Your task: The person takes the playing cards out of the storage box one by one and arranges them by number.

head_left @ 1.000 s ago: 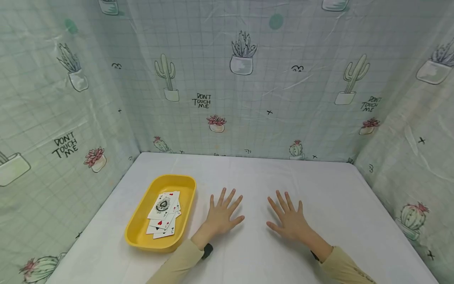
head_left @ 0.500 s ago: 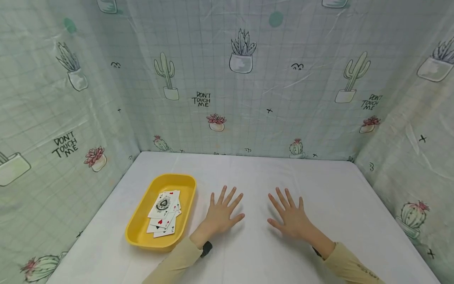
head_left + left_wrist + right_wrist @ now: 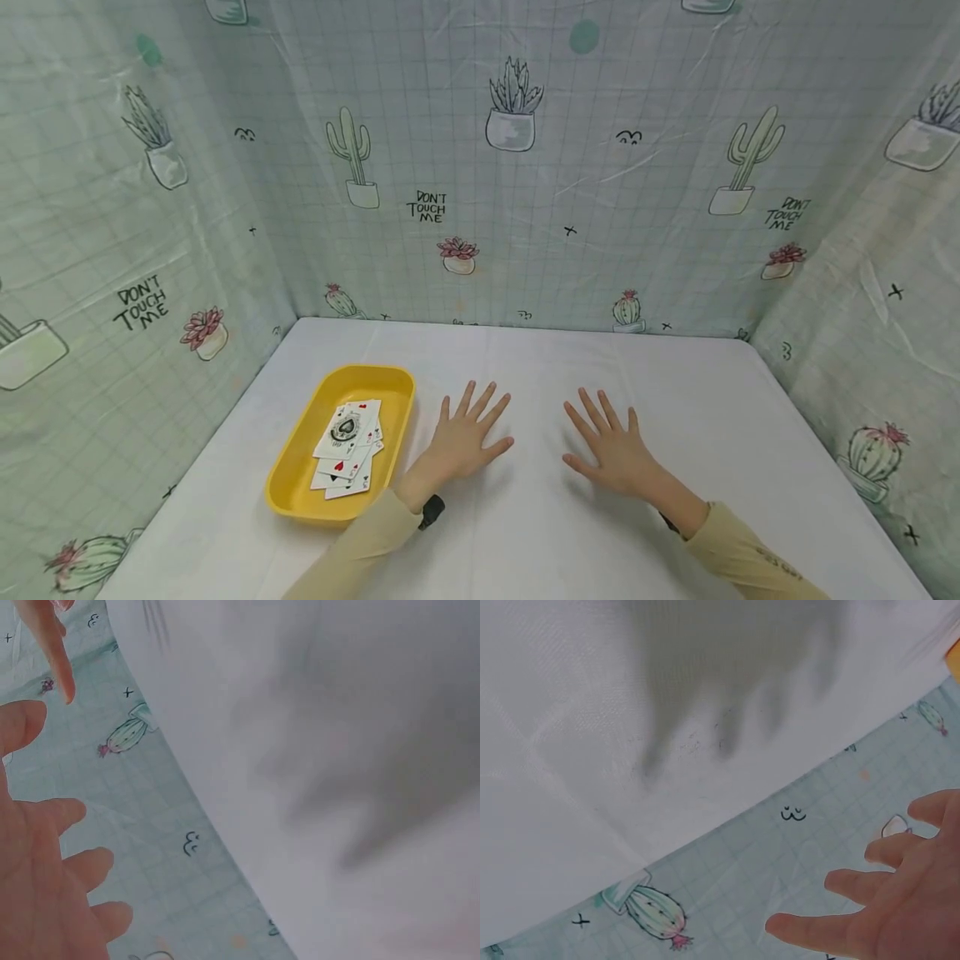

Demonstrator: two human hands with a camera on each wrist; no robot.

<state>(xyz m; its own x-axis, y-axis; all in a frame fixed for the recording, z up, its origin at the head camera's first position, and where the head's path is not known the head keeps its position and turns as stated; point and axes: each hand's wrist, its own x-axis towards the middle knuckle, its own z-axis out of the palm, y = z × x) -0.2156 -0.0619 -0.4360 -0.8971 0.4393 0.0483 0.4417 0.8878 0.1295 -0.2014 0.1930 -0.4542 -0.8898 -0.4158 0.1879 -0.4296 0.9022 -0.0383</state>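
Palm down and fingers spread, my left hand [image 3: 459, 442] is held over the white table, just right of a yellow tray [image 3: 279, 487]. Several playing cards [image 3: 347, 454] lie overlapped face up in that tray, a large spade on the top one. My right hand [image 3: 617, 454] is likewise spread, to the right of the left hand with a gap between them. Neither hand holds anything. In the left wrist view the left hand [image 3: 45, 877] casts a shadow on the cloth; the right wrist view shows the right hand [image 3: 907, 892] the same way, apart from the surface.
A white cloth covers the table [image 3: 525, 533]. Behind it and at both sides hangs a pale green curtain [image 3: 570, 183] printed with cacti and lettering. A dark band [image 3: 431, 511] sits at the left wrist, by the tan sleeve [image 3: 360, 542].
Both hands have shifted slightly forward, away from the body, with fingers still spread. The view has tilted a little; the tray and cards stay in place.
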